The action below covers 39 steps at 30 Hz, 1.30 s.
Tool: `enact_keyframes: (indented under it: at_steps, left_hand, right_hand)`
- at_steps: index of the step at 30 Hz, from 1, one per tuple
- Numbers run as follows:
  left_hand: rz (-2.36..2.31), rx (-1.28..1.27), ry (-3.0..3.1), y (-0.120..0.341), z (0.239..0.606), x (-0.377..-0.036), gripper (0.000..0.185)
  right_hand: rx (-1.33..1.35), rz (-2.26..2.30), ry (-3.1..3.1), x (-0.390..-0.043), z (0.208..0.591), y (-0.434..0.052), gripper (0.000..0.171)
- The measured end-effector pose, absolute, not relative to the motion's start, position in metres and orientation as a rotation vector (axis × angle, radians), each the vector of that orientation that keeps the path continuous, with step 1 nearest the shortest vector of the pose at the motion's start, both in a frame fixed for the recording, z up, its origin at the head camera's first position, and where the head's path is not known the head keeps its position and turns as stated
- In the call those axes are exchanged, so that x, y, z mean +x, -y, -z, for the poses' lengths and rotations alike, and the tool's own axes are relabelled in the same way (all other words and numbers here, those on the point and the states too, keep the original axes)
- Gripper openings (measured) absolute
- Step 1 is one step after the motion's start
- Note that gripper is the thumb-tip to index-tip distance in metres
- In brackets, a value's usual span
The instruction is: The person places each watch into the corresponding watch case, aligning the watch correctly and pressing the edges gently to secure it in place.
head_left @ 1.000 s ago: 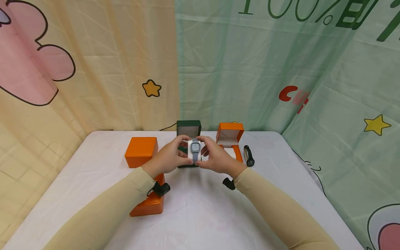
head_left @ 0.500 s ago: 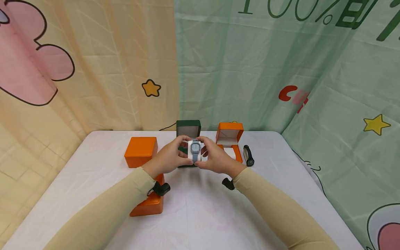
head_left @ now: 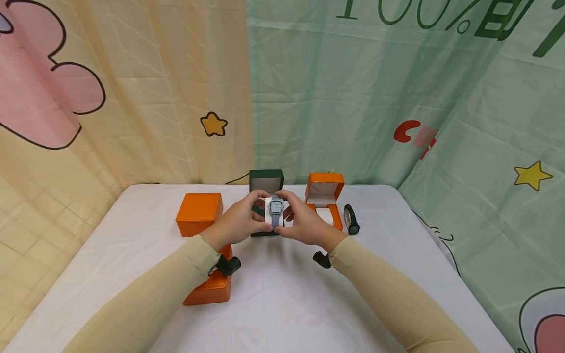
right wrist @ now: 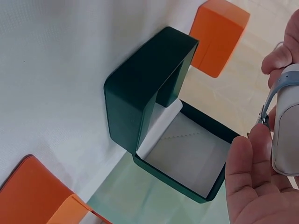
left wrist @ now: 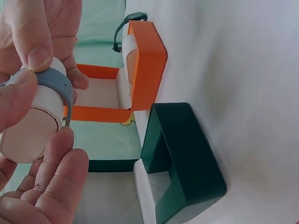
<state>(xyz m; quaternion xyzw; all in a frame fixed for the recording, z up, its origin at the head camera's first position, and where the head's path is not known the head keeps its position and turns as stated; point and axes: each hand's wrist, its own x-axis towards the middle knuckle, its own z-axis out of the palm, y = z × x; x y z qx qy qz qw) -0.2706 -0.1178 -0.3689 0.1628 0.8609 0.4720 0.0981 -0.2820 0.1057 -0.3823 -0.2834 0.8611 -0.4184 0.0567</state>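
Note:
Both hands hold a wristwatch (head_left: 275, 207) with a squarish face and blue-grey strap, wrapped round a white cushion (left wrist: 30, 133). My left hand (head_left: 240, 221) grips its left side and my right hand (head_left: 305, 220) its right side, thumbs toward me below the face. In the left wrist view the strap (left wrist: 56, 81) loops round the cushion, with fingertips at its edge. Just beyond the hands stands a dark green watch box (right wrist: 140, 84), lid raised, its pale lining showing. The hands hide part of it in the head view.
An open orange watch box (head_left: 325, 184) with a white cushion stands right of the hands, beside a black wristwatch (head_left: 351, 220). On the left sits a closed orange box (head_left: 199, 206). Nearer, another orange box (head_left: 209, 291) is partly hidden by the left forearm. Curtains (head_left: 309, 98) hang behind the table.

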Motion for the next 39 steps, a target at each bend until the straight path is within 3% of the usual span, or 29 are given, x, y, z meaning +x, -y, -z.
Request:
enact_keyframes:
  at_steps: [22, 30, 39]
  left_hand:
    - [-1.354, 0.407, -2.555, 0.118, 0.3648, -0.2716, 0.078]
    - [-1.365, 0.434, -2.546, 0.1204, 0.3651, -0.2708, 0.077]
    - [-1.372, 0.434, -2.536, 0.1213, 0.3634, -0.2701, 0.077]
  right_hand:
    - [-0.909, 1.334, -2.558, -0.2834, 0.385, -0.1057, 0.082]
    - [-1.041, 1.355, -2.547, -0.283, 0.3877, -0.106, 0.067]
    - [-1.041, 1.394, -2.509, -0.2829, 0.3871, -0.1047, 0.062]
